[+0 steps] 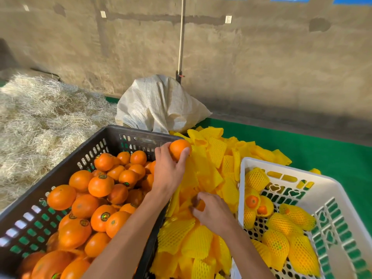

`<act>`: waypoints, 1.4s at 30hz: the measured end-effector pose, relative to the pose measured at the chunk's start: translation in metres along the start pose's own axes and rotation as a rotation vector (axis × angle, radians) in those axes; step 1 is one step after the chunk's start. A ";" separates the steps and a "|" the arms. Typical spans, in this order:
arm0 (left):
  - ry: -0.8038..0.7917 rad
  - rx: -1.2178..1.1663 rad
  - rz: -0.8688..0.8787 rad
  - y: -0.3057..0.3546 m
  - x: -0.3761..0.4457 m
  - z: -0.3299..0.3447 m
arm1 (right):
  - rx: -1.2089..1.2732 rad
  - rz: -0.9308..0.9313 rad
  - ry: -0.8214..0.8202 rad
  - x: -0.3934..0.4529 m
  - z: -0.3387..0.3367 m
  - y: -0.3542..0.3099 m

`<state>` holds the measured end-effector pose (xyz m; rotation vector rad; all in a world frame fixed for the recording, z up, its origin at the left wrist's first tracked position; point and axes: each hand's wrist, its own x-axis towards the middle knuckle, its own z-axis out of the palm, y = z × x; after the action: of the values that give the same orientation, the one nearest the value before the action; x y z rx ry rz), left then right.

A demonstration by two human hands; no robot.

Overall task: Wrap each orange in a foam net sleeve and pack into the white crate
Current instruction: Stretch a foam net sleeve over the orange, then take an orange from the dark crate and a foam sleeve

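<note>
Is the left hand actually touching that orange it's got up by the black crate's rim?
Touching. The head view shows the left hand with its fingers curled round the orange.

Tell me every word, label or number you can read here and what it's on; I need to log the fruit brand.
No text can be read.
Round stickers on the oranges in the black crate: dark with a shiny centre, print too small to read.
Embossed mark on the black crate's far wall: too blurred.
White crate: heart-shaped cutouts, no lettering seen.
</note>
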<state>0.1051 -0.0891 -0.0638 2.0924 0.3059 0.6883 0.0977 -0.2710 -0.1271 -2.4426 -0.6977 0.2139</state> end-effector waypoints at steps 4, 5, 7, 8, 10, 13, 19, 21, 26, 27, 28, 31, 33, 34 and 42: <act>-0.062 -0.105 0.053 0.007 -0.012 0.010 | 0.341 0.178 -0.113 0.000 0.003 0.001; -0.071 -0.113 0.071 0.007 -0.013 0.011 | 0.378 0.231 -0.113 0.001 0.003 0.003; -0.080 -0.115 0.099 0.007 -0.014 0.012 | 0.387 0.297 -0.127 0.003 0.004 0.007; -0.082 -0.110 0.107 0.005 -0.014 0.013 | 0.388 0.312 -0.152 0.004 0.005 0.007; -0.082 -0.115 0.117 0.003 -0.013 0.014 | 0.473 0.338 -0.241 0.007 0.008 0.009; -0.074 -0.133 0.113 0.004 -0.012 0.016 | 0.738 0.496 -0.354 0.013 0.004 0.010; -0.092 -0.121 0.129 0.003 -0.013 0.015 | 0.410 0.376 -0.304 0.005 0.010 0.012; -0.094 -0.116 0.118 0.002 -0.013 0.015 | 0.194 0.320 -0.196 0.002 0.008 0.011; -0.095 -0.109 0.096 0.002 -0.013 0.016 | 0.125 0.303 -0.125 0.005 0.005 0.009; -0.098 -0.106 0.096 0.002 -0.013 0.016 | 0.238 0.298 -0.189 0.005 0.007 0.008; -0.103 -0.101 0.097 0.002 -0.013 0.016 | 0.335 0.309 -0.258 0.004 0.009 0.008; -0.115 -0.090 0.102 0.002 -0.014 0.016 | 0.512 0.330 -0.402 0.005 0.014 0.010; -0.118 -0.091 0.107 0.003 -0.014 0.017 | 0.575 0.324 -0.388 0.006 0.015 0.006; -0.121 -0.092 0.108 0.003 -0.014 0.017 | 0.581 0.323 -0.362 0.005 0.012 0.003; -0.129 -0.120 0.111 0.005 -0.015 0.015 | 0.309 0.292 0.000 0.003 0.002 0.004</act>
<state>0.1018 -0.1089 -0.0724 2.0388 0.0750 0.6178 0.1016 -0.2709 -0.1311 -2.2347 -0.2779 0.4044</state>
